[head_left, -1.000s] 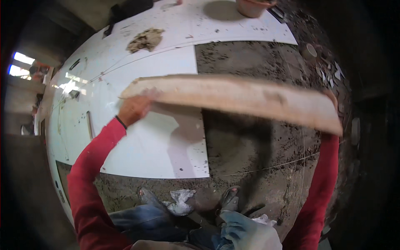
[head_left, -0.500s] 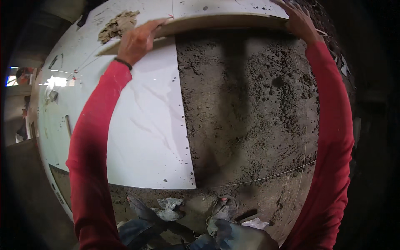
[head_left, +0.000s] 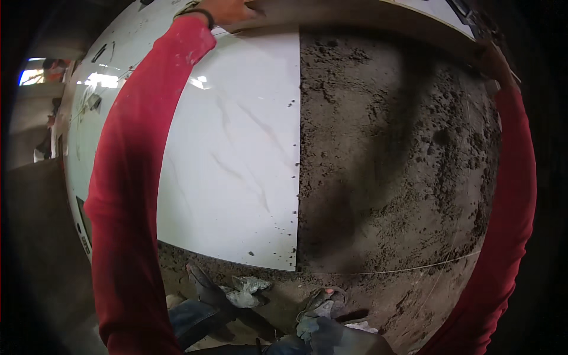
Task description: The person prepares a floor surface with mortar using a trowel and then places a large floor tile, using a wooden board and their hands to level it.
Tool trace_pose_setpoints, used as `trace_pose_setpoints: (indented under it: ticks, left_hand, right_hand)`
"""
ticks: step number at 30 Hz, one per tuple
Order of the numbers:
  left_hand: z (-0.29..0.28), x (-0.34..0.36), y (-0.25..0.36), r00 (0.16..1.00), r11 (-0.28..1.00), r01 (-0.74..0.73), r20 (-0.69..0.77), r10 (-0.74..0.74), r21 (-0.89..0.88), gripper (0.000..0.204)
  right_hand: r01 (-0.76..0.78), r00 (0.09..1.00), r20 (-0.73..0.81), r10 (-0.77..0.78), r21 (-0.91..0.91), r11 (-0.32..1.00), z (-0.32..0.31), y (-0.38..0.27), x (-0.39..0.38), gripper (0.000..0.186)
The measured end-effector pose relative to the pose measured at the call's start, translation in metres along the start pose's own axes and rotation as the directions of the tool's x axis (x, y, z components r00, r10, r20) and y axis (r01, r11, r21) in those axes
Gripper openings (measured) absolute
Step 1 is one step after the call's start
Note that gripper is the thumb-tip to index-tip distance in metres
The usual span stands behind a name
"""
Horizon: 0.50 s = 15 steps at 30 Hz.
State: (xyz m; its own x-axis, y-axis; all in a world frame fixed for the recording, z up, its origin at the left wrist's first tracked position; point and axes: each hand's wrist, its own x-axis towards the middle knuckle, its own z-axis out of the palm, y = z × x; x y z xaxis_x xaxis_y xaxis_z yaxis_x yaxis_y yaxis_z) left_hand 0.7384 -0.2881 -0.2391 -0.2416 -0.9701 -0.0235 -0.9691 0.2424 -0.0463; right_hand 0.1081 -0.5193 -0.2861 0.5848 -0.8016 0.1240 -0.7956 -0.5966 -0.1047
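A long wooden board (head_left: 355, 21) spans the top, lying low across the far edge of a rough grey mortar bed (head_left: 390, 171) and the white tile (head_left: 231, 148) beside it. My left hand (head_left: 234, 12) grips the board's left part, its fingertips partly hidden near the top of the picture. My right hand (head_left: 496, 62), dim and partly blurred, grips the right end. Both red-sleeved forearms reach forward on either side. Dark crumbs speckle the tile's right edge, and a thin string (head_left: 387, 273) runs along the near side of the bed.
Glossy white tiles with small dark objects (head_left: 94, 102) extend to the left. Crumpled plastic (head_left: 248, 290) lies beside my feet (head_left: 322, 302) at the bottom. A bright opening (head_left: 32, 77) and grey walls are at the far left.
The board, first raised across the middle, has moved forward and down to the top edge, with both hands on it. The view has shifted slightly, and the cloth on the tiles is out of sight.
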Motion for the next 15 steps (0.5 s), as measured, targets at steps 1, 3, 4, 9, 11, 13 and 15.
trace_pose_setpoints:
  ticks: [1,3,4,9,11,13,15]
  left_hand:
    - [-0.002,-0.001,-0.001,0.999,1.000,0.016,0.043,-0.016,0.009,0.045]
    - [-0.009,-0.005,0.000,0.995,0.998,0.050,0.088,-0.054,0.045,0.045]
    - [-0.009,-0.007,-0.001,0.992,0.997,0.065,0.109,-0.070,0.046,0.044]
    - [0.003,-0.010,0.006,0.986,0.999,-0.037,-0.161,0.043,0.041,0.047]
    - [-0.009,-0.008,0.012,0.981,0.991,0.128,0.153,-0.122,-0.032,0.048]
    - [-0.006,-0.002,-0.008,0.988,0.998,0.061,0.140,-0.059,-0.006,0.050]
    - [0.005,-0.006,-0.024,0.992,1.000,-0.026,0.120,0.025,0.003,0.051]
  right_hand:
    - [0.012,1.000,0.001,-0.012,-0.011,1.000,0.010,-0.010,0.000,0.035]
    - [0.025,1.000,-0.001,-0.026,-0.050,0.998,0.016,-0.029,-0.007,0.036]
    - [0.026,1.000,0.001,-0.026,-0.066,0.997,0.017,-0.028,-0.008,0.036]
    - [0.095,0.994,0.002,-0.106,-0.470,0.878,-0.001,0.012,0.009,0.037]
    - [0.106,0.994,0.008,-0.112,-0.390,0.915,0.014,-0.015,0.011,0.035]
    - [0.112,0.992,-0.009,-0.123,-0.354,0.929,0.015,-0.032,0.011,0.033]
    - [0.115,0.991,-0.021,-0.133,-0.370,0.922,0.010,-0.042,0.011,0.031]
